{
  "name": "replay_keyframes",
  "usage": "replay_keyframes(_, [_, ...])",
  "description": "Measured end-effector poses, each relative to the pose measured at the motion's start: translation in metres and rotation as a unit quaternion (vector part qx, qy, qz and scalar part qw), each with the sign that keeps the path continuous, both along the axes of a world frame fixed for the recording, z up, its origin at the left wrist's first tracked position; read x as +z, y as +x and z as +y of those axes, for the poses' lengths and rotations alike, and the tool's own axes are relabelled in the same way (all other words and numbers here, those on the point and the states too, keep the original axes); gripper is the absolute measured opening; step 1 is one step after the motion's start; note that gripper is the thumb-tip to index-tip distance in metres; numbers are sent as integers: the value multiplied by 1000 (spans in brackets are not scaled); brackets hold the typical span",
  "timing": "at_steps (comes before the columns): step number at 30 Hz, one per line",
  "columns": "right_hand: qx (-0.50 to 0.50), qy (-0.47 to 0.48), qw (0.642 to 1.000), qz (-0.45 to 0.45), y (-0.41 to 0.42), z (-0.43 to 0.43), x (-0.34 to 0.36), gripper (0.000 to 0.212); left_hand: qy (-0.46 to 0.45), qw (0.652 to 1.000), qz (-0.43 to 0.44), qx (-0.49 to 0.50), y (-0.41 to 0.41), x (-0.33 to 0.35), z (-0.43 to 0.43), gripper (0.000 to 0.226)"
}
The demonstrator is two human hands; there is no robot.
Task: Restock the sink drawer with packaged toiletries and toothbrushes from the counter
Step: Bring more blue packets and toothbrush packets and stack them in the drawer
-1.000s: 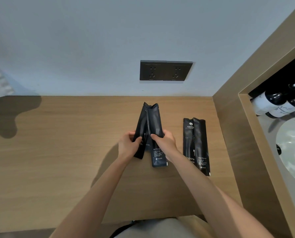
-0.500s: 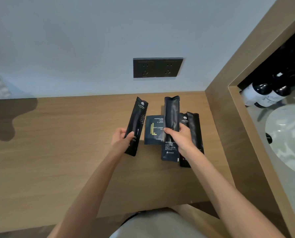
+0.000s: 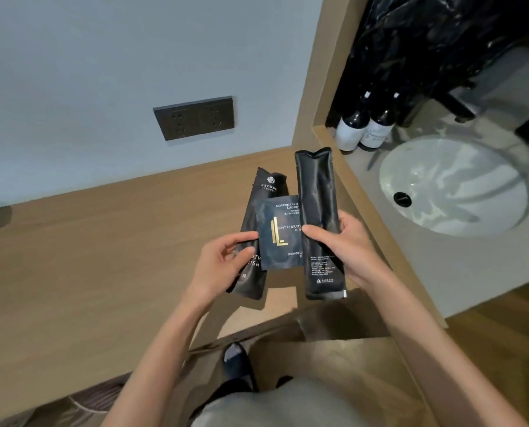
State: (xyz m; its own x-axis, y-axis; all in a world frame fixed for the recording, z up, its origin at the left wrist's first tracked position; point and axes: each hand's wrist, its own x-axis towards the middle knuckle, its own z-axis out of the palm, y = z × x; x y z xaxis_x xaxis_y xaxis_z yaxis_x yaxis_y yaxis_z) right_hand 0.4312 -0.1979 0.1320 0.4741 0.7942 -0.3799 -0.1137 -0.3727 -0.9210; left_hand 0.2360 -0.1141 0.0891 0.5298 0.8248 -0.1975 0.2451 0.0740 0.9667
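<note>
My left hand (image 3: 223,266) grips a long black toothbrush packet (image 3: 261,195), held upright above the wooden counter (image 3: 103,257). My right hand (image 3: 349,245) grips a second long black packet (image 3: 317,204), thumb across its front. Between them hangs a square dark-blue shower cap packet (image 3: 280,232). Its left edge meets my left fingertips and its right edge tucks behind the right packet. Which hand carries it I cannot tell. No drawer is plainly visible.
A wooden partition (image 3: 321,87) separates the counter from the sink top, where a white basin (image 3: 454,186) and two dark bottles (image 3: 365,127) stand. A dark double socket (image 3: 195,118) sits on the wall. Below the counter edge I see a foot (image 3: 235,355).
Both hands rose and came together with their packets. The square packet that lay on the counter is now up between them. The view has swung right, toward the basin.
</note>
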Motion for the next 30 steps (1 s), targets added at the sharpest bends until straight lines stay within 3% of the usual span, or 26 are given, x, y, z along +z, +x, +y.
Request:
replay_keyframes(10, [-97, 79, 992, -11, 82, -185, 21, 21, 82, 993, -53, -63, 107, 39, -165, 22])
replay_keyframes(18, [-173, 91, 979, -53, 162, -318, 31, 23, 31, 990, -75, -112, 206, 51, -279, 22])
replay_keyframes(24, [-227, 81, 966, -97, 221, -379, 35, 23, 17, 976, -86, -201, 288, 61, -327, 18])
replay_keyframes(30, [-224, 93, 961, -133, 296, -415, 38, 16, 14, 973, -71, -220, 385, 54, -354, 18])
